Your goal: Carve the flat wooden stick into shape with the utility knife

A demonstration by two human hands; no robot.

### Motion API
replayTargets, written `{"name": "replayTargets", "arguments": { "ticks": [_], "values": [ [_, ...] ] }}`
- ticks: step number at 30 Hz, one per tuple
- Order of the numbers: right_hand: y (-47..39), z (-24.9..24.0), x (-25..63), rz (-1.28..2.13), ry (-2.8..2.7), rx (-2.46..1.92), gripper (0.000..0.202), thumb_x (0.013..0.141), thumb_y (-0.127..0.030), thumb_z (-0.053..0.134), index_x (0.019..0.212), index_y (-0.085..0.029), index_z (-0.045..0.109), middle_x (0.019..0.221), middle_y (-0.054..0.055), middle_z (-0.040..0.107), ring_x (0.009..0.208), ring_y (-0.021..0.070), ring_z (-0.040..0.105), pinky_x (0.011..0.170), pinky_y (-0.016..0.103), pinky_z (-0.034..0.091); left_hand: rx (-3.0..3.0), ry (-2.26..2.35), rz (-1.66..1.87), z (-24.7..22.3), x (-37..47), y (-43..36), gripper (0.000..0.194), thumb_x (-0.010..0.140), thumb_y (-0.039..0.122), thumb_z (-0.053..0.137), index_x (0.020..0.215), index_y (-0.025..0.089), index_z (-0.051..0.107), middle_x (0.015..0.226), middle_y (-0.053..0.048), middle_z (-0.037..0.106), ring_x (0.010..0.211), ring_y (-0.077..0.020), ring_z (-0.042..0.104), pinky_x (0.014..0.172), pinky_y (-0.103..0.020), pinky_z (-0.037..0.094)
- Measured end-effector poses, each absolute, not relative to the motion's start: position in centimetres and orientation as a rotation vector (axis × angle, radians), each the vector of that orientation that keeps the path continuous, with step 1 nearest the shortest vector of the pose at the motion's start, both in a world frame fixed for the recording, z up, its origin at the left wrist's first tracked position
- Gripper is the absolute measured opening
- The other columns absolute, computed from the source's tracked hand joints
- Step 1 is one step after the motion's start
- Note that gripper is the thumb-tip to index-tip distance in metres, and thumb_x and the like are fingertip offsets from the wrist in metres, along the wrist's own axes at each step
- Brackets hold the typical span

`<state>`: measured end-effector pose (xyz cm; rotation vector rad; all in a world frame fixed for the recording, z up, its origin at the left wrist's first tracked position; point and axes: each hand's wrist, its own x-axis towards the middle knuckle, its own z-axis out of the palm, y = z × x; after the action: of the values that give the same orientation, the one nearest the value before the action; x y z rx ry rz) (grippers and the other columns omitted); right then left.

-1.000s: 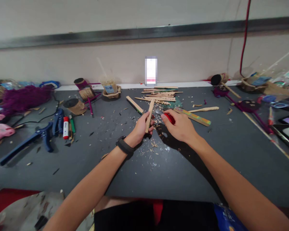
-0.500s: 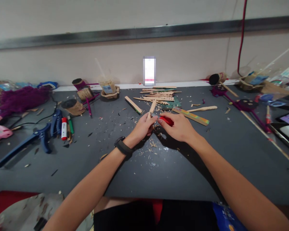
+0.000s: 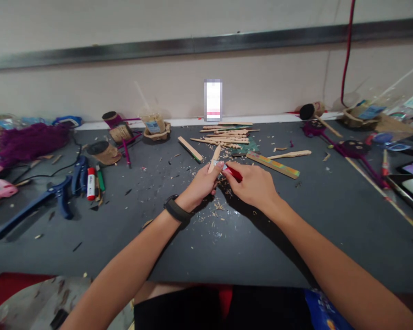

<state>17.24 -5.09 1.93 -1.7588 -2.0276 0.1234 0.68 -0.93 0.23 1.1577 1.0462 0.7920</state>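
Left hand (image 3: 203,182): closed around pale flat wooden stick (image 3: 214,159), presumably steadying it.
Right hand (image 3: 253,181): grips red-handled, metal-bladed knife (image 3: 233,173) near stick, apparently for control.

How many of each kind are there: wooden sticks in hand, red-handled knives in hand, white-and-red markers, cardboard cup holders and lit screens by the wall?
Wooden stick in the left hand: 1
Red-handled knife in the right hand: 1
White-and-red marker: 1
Cardboard cup holders: 2
Lit screen: 1
Total: 6
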Motion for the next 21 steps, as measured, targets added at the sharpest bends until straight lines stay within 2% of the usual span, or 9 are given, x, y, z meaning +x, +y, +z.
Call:
{"name": "replayTargets", "arguments": {
  "ticks": [7, 14, 18, 21],
  "values": [
    [-4.6, 1.3, 17.7, 0.078, -1.971, -1.732, 0.040, 0.105, -0.050, 0.055, 0.130, -0.032, 0.079, 0.114, 0.007, 0.084, 0.094, 0.0315, 0.077, 0.072, 0.041, 0.054, 1.229, 1.043, 0.867, -0.6, 0.7, -0.8, 0.056, 0.091, 0.077, 0.065, 0.084, 0.022, 0.056, 0.057, 0.006, 0.037, 0.045, -0.0073, 0.034, 0.042, -0.024, 0.032],
    [-3.2, 1.1, 19.5, 0.197, -1.848, -1.705, 0.042, 0.102, -0.052, 0.059, 0.128, -0.026, 0.080, 0.112, 0.011, 0.083, 0.104, 0.0348, 0.076, 0.085, 0.047, 0.057, 1.167, 1.054, 0.815, 0.6, 1.1, -0.9, 0.041, 0.098, 0.057, 0.070, 0.086, 0.024, 0.049, 0.057, 0.008, 0.036, 0.044, -0.0074, 0.032, 0.039, -0.023, 0.030],
    [-3.3, 1.1, 19.6, 0.343, -1.944, -1.529, 0.038, 0.103, -0.050, 0.058, 0.125, -0.027, 0.080, 0.112, 0.009, 0.083, 0.099, 0.0306, 0.076, 0.086, 0.044, 0.056, 1.108, 0.989, 0.792, 1.7, 0.7, -1.0, 0.043, 0.096, 0.054, 0.073, 0.085, 0.025, 0.045, 0.057, 0.009, 0.033, 0.042, -0.0051, 0.027, 0.040, -0.021, 0.020],
    [-3.5, 1.3, 19.6, 0.418, -2.039, -1.439, 0.035, 0.104, -0.048, 0.058, 0.123, -0.029, 0.080, 0.110, 0.007, 0.084, 0.094, 0.0281, 0.076, 0.085, 0.041, 0.055, 1.129, 0.924, 0.770, 1.9, 0.4, -1.0, 0.040, 0.096, 0.054, 0.073, 0.087, 0.025, 0.047, 0.057, 0.010, 0.032, 0.041, -0.0045, 0.025, 0.040, -0.021, 0.018]
  ]
}}
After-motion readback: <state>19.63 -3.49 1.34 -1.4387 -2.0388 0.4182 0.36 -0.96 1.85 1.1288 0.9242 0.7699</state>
